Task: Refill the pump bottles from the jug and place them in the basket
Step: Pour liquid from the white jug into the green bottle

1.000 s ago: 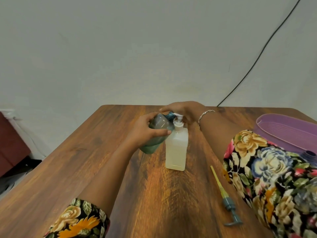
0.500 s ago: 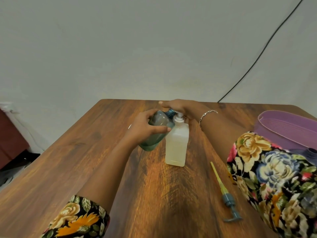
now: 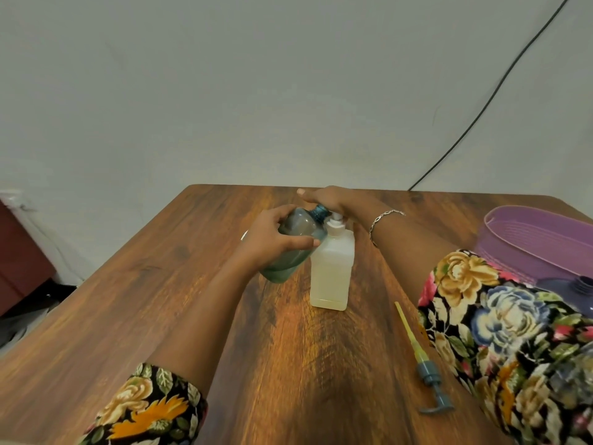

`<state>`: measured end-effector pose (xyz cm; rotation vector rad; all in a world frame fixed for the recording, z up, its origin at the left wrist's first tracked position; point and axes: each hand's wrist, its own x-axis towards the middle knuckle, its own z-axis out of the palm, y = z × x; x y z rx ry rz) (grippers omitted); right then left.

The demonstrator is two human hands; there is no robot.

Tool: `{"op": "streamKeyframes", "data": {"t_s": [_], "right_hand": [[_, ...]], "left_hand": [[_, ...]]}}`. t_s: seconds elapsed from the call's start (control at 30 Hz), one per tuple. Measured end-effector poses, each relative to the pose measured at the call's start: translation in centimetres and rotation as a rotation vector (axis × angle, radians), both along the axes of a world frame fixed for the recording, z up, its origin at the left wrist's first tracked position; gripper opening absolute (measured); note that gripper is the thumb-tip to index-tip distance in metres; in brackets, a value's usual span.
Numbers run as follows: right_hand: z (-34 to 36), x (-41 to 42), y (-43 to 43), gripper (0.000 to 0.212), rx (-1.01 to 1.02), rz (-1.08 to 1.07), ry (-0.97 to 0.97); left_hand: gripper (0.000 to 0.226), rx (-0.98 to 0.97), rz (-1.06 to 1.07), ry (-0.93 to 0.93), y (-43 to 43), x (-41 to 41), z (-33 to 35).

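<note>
My left hand (image 3: 272,242) grips a clear blue-green bottle (image 3: 288,252), tilted, its open neck (image 3: 320,212) leaning against the pump of a white pump bottle (image 3: 332,268). The white bottle stands upright mid-table, holding pale liquid. My right hand (image 3: 324,199) reaches behind both bottle tops with its fingers stretched to the left; what it touches is hidden. A loose blue-grey pump head with a yellow tube (image 3: 428,377) lies on the table to the right. The purple basket (image 3: 539,239) sits at the far right.
A dark purple container top (image 3: 582,282) shows beside the basket, mostly hidden by my flowered sleeve. The wooden table (image 3: 160,300) ends near a white wall. A black cable (image 3: 481,110) runs down the wall. A dark red object (image 3: 19,252) stands at the left.
My right hand has slid from over the white bottle's pump to behind it, fingers straightening leftward. My left hand keeps the tilted blue-green bottle against the white bottle.
</note>
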<state>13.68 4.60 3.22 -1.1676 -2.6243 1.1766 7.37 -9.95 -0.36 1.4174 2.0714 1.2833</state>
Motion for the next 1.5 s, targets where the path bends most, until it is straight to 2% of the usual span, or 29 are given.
{"op": "streamKeyframes", "data": {"t_s": [0.13, 0.23, 0.5, 0.67, 0.83, 0.93, 1.03, 1.13, 1.23, 1.37, 1.5], "right_hand": [[1.0, 0.8, 0.0, 0.080, -0.123, 0.047, -0.007], [1.6, 1.0, -0.1, 0.078, -0.214, 0.082, -0.032], [-0.2, 0.2, 0.1, 0.067, 0.032, 0.020, 0.002], [0.4, 0.5, 0.0, 0.071, -0.032, 0.024, 0.017], [1.8, 0.9, 0.1, 0.079, -0.198, 0.066, -0.056], [1.0, 0.4, -0.1, 0.076, -0.152, 0.049, -0.032], [0.1, 0.3, -0.3, 0.061, -0.027, 0.006, -0.010], [-0.2, 0.1, -0.1, 0.065, 0.113, -0.006, -0.054], [0.4, 0.1, -0.4, 0.069, 0.094, -0.022, -0.066], [2.4, 0.4, -0.4, 0.080, -0.028, 0.016, -0.122], [2.3, 0.3, -0.6, 0.073, 0.022, -0.007, -0.107]], "left_hand": [[0.068, 0.015, -0.005, -0.002, 0.0, -0.1, 0.7], [0.065, 0.019, -0.017, 0.034, 0.0, -0.4, 1.3], [0.071, -0.020, -0.030, 0.008, 0.0, -0.3, 0.2], [0.074, -0.011, -0.018, -0.008, 0.0, 0.0, 0.5], [0.057, 0.028, -0.029, 0.034, 0.1, -0.4, 1.5], [0.057, 0.025, -0.018, 0.021, -0.1, -0.6, 1.1], [0.061, 0.004, -0.026, 0.004, -0.1, -0.5, 0.3], [0.065, -0.005, -0.023, -0.003, -0.1, -0.5, 0.0], [0.066, -0.010, -0.022, -0.017, -0.1, -0.4, 0.2], [0.060, 0.023, 0.001, 0.007, 0.1, -0.5, 1.3], [0.065, 0.006, 0.016, 0.026, 0.2, -0.6, 1.2]]}}
